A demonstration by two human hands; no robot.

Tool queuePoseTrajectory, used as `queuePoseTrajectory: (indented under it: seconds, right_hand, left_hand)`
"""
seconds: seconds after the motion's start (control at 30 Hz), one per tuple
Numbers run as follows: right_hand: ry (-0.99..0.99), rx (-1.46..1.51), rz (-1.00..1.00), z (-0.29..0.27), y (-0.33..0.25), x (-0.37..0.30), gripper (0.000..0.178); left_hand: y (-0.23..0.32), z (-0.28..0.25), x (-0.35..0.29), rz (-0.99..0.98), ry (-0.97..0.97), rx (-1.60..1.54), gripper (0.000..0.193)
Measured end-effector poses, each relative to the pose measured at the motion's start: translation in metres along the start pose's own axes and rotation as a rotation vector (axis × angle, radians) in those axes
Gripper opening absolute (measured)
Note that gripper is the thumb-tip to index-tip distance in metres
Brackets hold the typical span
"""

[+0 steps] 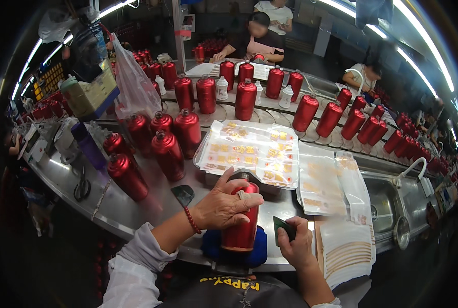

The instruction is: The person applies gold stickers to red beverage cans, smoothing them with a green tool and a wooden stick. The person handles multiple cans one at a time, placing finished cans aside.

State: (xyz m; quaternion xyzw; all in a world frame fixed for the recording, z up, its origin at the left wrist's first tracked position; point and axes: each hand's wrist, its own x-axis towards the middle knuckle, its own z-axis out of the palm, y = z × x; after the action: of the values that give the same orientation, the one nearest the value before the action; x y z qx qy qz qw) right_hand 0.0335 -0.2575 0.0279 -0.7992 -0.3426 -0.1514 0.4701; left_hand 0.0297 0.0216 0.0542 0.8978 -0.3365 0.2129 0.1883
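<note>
A red glossy bottle [241, 226] lies tilted on a blue cushion [258, 245] at the table's front edge, its neck pointing away from me. My left hand [223, 203] grips it from the left, fingers across its upper side and a pale wrap on one finger. In my right hand [296, 241], just right of the bottle, is a dark green flat scraper [282, 229], pinched between thumb and fingers. Beyond the bottle rests a stack of clear sheets with gold and red stickers [249, 149]. A dark, flat-bladed piece [182, 195] lies beside my left wrist.
Several red bottles [167, 156] stand at left, near scissors [82, 189] and a purple bottle [88, 146]. More line a conveyor [223, 114] behind. Sticker sheets [321, 182] and a paper stack [344, 254] lie right, before a sink [380, 197]. Co-workers [257, 41] sit across.
</note>
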Motion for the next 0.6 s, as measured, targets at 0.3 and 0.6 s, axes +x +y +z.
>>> queuePoseTrajectory:
  seconds: [0.3,0.6]
  right_hand:
    - [-0.033,0.024,-0.118,0.005,0.002,0.026,0.031]
    - [-0.014,-0.253,-0.487,0.043,-0.012,0.107,0.026]
  left_hand:
    - [0.083,0.017,-0.054,-0.091,0.080,-0.108,0.050]
    - [0.087,0.045,-0.084,-0.601,0.184,-0.013,0.112]
